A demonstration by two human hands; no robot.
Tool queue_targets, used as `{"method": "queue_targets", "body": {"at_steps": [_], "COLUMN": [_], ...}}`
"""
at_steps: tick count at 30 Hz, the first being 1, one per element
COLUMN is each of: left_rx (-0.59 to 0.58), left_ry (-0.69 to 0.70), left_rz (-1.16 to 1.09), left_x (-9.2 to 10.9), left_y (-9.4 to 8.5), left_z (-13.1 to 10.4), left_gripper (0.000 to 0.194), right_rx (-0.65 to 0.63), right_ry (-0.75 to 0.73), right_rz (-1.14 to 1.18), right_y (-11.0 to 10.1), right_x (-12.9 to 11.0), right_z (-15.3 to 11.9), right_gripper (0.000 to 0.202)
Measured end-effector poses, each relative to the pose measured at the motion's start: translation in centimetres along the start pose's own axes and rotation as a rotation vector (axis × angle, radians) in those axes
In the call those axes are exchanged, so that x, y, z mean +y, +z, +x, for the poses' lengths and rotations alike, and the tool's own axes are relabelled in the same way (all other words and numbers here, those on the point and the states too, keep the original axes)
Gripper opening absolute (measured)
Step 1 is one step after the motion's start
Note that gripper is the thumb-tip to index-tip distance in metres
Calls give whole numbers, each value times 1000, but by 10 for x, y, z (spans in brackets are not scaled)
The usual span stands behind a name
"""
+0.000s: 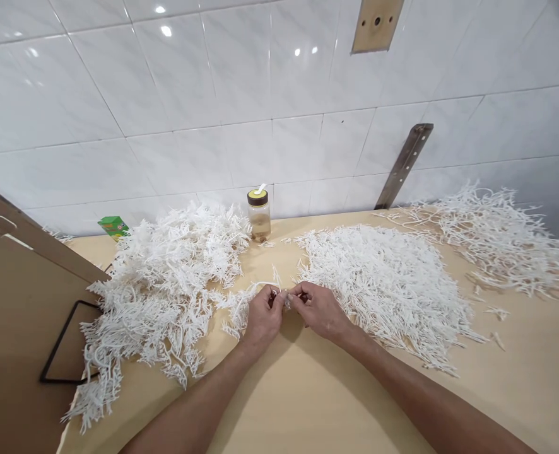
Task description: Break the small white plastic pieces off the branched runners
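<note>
My left hand [263,318] and my right hand [321,309] meet over the table, fingertips almost touching. Both are closed in a pinch on a small white strand piece [287,301], mostly hidden by the fingers. A thin white strand [276,275] sticks up behind my left hand. Just left of that hand lies a small clump of branching white strands [236,309], joined to a large tangled heap [175,277]. Beside my right hand spreads a flatter pile of short white pieces [388,284]. Longer, looser white strands [506,236] lie at the far right.
A clear jar with a dark-rimmed yellow lid [259,217] stands at the back of the wooden table [279,403]. A green box [113,227] sits behind the left heap. Brown cardboard [19,328] and a black frame [47,353] border the left edge. A metal bracket [402,167] leans against the tiled wall.
</note>
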State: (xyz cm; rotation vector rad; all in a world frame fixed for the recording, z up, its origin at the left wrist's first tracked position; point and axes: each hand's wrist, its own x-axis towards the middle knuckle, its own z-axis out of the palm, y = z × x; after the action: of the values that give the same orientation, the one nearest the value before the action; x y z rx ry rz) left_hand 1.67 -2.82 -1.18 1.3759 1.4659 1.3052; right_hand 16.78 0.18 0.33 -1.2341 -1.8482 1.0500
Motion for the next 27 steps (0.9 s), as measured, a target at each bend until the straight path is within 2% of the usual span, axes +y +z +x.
{"method": "queue_targets", "body": {"at_steps": [7,10,14,18,20,25,27], "left_rx": [103,94,23,66,102,137,154], "left_ry": [271,245,201,205,248,499,530], "left_rz": [363,404,318,303,346,472,466], "left_x": [-8,-8,-3,-1,-2,-4,-1], "left_y": [-2,-3,-5,-6,-6,-6,-7], "left_z": [-4,-1,1,1,1,-3,-4], "left_gripper": [21,21,22,30,31,23,25], "right_rx": [-67,-37,19,-6,-18,-37,-7], "right_ry": [115,88,-40,-89,-62,122,194], "right_rz": [35,-3,-78,-83,-60,35,71], "right_y": [15,17,11,6,7,15,15], "right_x": [-1,-1,-3,-5,-4,1,3], "right_z": [1,1,0,-1,-1,4,7], "right_gripper": [11,10,10,14,13,7,8]}}
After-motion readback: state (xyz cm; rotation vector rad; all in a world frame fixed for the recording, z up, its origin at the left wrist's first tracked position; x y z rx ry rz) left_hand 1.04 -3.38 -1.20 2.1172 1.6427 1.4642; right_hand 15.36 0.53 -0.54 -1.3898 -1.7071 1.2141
